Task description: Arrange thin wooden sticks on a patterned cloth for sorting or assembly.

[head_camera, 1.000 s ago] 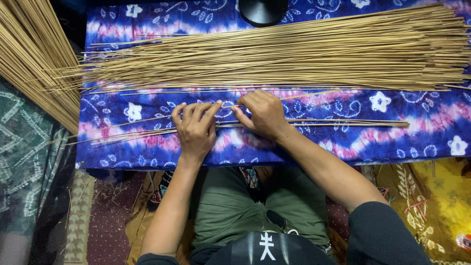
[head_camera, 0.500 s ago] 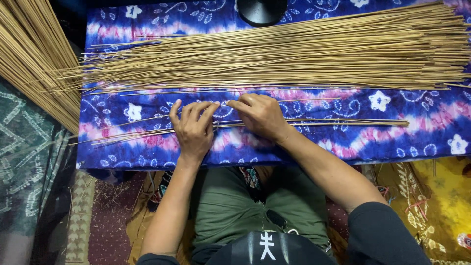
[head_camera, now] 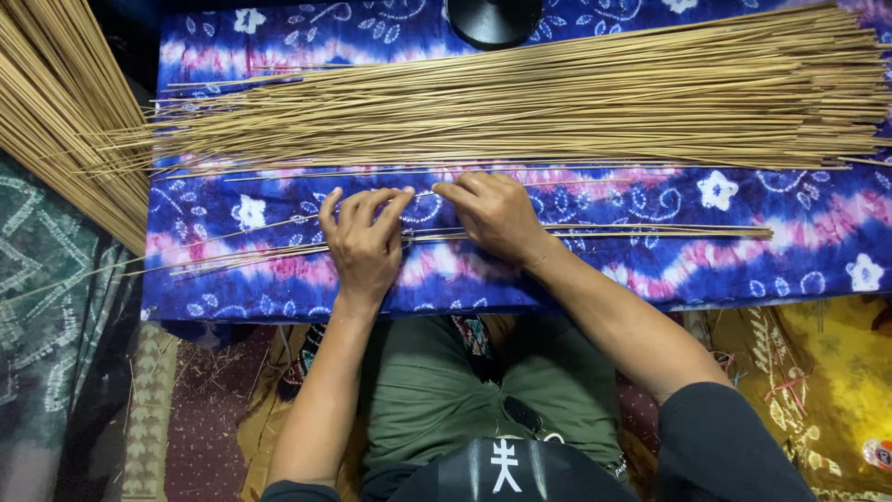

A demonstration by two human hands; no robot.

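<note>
I press my left hand [head_camera: 364,244] and right hand [head_camera: 497,216] flat, not closed, on few thin tan sticks [head_camera: 641,230] lying just below the big stick pile [head_camera: 557,102]; they look light, stiff, brittle, best pinched near middle.

Two hands, left [head_camera: 364,244] and right [head_camera: 494,216], one patterned cloth [head_camera: 818,242], and perhaps hundreds of thin sticks [head_camera: 557,102].
</note>
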